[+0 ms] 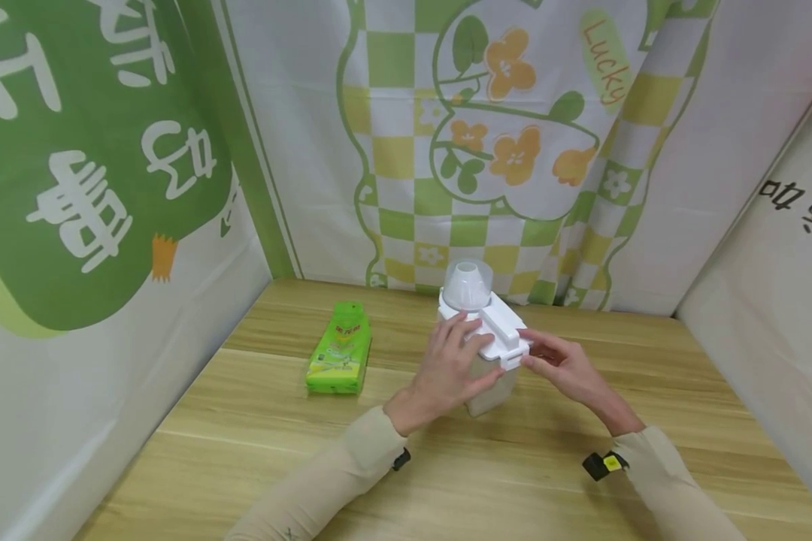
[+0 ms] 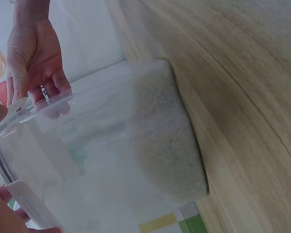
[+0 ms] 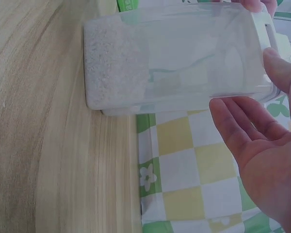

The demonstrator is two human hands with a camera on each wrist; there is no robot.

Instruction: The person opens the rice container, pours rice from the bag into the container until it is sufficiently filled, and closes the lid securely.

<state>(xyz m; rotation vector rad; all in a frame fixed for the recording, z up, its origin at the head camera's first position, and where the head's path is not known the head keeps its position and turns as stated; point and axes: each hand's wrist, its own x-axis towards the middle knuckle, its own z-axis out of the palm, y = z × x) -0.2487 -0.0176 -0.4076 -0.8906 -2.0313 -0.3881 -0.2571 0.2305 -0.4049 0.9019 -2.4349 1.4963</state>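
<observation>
A clear rice container (image 1: 490, 398) with a white lid (image 1: 504, 323) stands upright on the table; a clear measuring cup (image 1: 468, 285) sits upside down on the lid's far end. White rice (image 3: 114, 63) fills its lower part. My left hand (image 1: 443, 368) grips the lid from the left, fingers over the top and thumb at the near edge. On the right, my right hand (image 1: 568, 368) holds the lid's near corner, its thumb by the front latch (image 1: 514, 356) and the fingers along the side. In the right wrist view, the right thumb (image 3: 279, 68) presses the lid's edge.
A bright green packet (image 1: 341, 353) lies on the wooden table (image 1: 257, 458), left of the container. Behind the table hangs a green-and-yellow checked curtain (image 1: 392, 165). Printed cloth walls (image 1: 176, 315) stand on both sides.
</observation>
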